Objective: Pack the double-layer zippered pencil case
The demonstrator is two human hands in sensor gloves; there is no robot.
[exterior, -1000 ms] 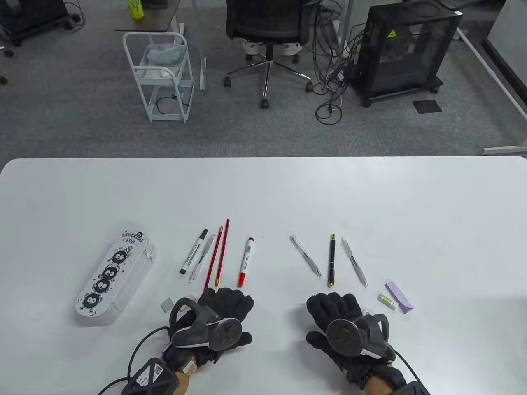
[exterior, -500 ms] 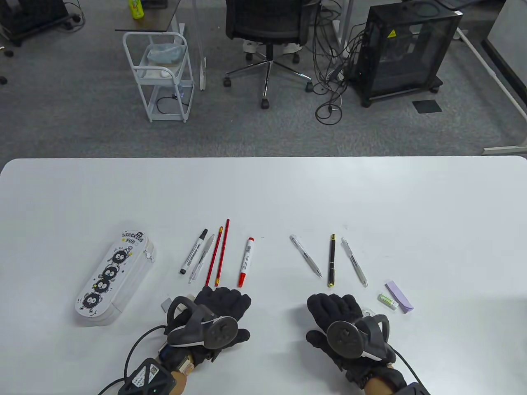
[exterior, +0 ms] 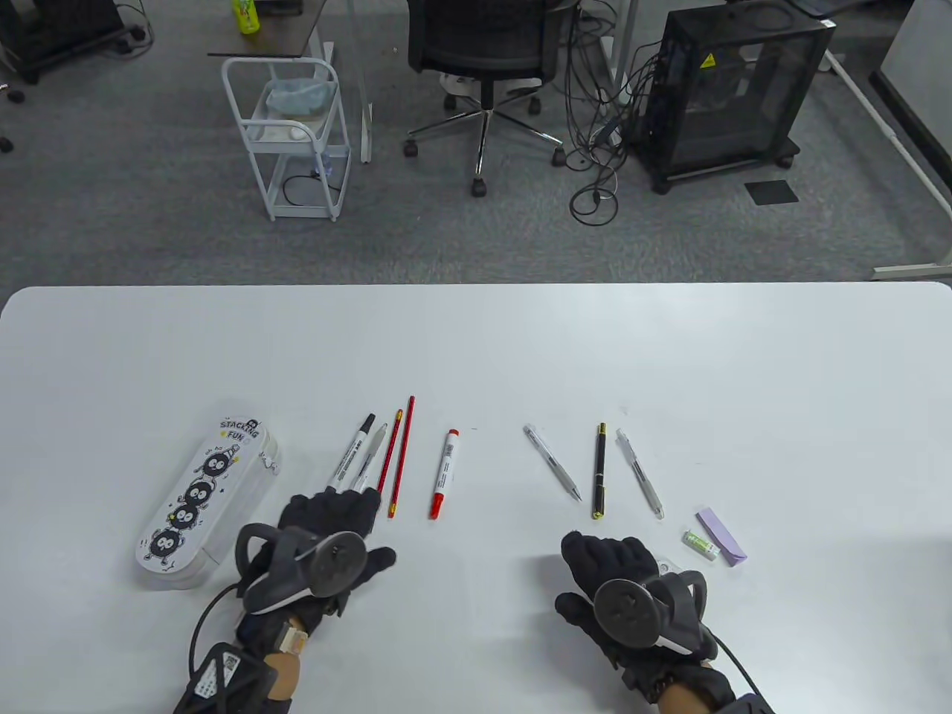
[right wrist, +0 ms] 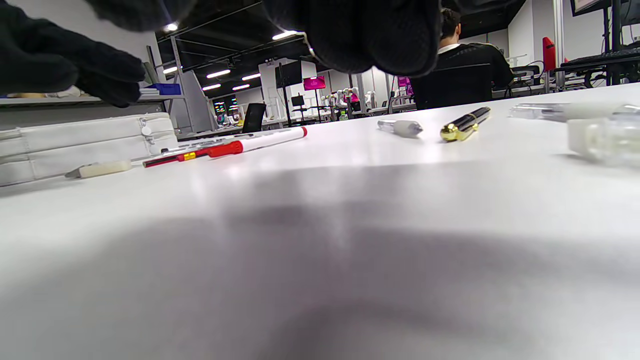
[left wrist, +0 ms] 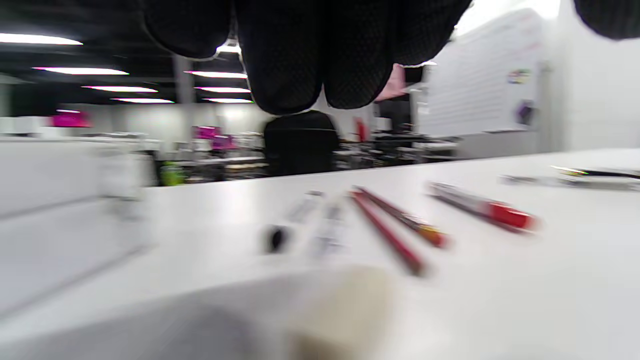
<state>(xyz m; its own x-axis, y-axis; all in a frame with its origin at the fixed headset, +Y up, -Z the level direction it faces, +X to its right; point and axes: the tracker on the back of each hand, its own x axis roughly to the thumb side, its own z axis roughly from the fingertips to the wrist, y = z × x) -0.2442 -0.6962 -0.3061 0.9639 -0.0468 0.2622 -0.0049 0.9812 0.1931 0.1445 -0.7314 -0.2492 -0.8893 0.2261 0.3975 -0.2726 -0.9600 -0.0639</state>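
The white zippered pencil case (exterior: 204,494) with black cartoon figures lies shut at the left; it also shows in the right wrist view (right wrist: 85,140). My left hand (exterior: 335,507) hovers palm down between the case and the pens, covering the near ends of the black marker (exterior: 355,452) and a clear pen (exterior: 375,446); it holds nothing. Two red pencils (exterior: 401,454) and a red marker (exterior: 445,472) lie just right of it. A cream eraser (left wrist: 340,310) sits under the left hand. My right hand (exterior: 606,550) rests flat, empty, near a black-gold pen (exterior: 599,468).
A white pen (exterior: 552,461) and another clear pen (exterior: 639,472) lie beside the black-gold pen. A small green item (exterior: 701,545) and a purple eraser (exterior: 720,547) lie right of my right hand. Chair, cart and cabinet stand beyond the table's far edge.
My left hand has moved left and forward, toward the pencil case, and now covers the near ends of the black marker and clear pen. The right hand has barely shifted.
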